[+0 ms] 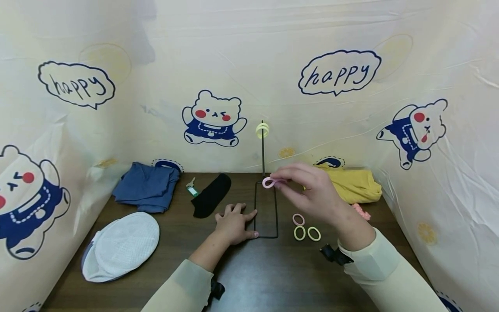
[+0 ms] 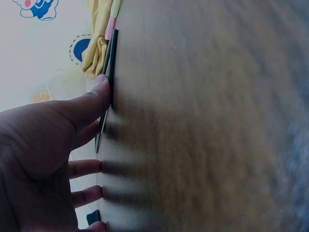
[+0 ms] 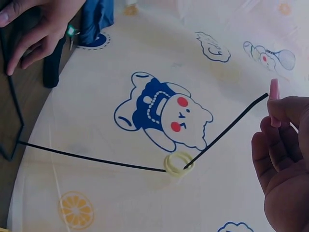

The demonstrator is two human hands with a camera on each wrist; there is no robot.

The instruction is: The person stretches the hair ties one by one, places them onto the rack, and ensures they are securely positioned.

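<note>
My right hand (image 1: 312, 190) pinches a pink hair tie (image 3: 274, 92) between thumb and fingers. In the right wrist view this hair tie is right at the tip of the arm of a black wire stand (image 3: 227, 129). Pale yellow hair ties (image 1: 262, 125) hang on that stand where the arm meets the upright post. The left hand (image 1: 232, 225) rests on the table with fingers spread, its thumb and index finger touching the left side of the stand's rectangular base (image 1: 266, 237). To the right of the base lie a pink hair tie (image 1: 293, 219) and two yellow-green ones (image 1: 299, 240).
At left are folded blue cloth (image 1: 148, 186), a white mesh cap (image 1: 126, 242), a key with a green tag (image 1: 192, 189) and a black sock-like piece (image 1: 212, 196). Folded yellow cloth (image 1: 352, 184) and a pink scrunchie (image 1: 361, 212) lie at right. A printed curtain (image 1: 273, 65) encloses the table.
</note>
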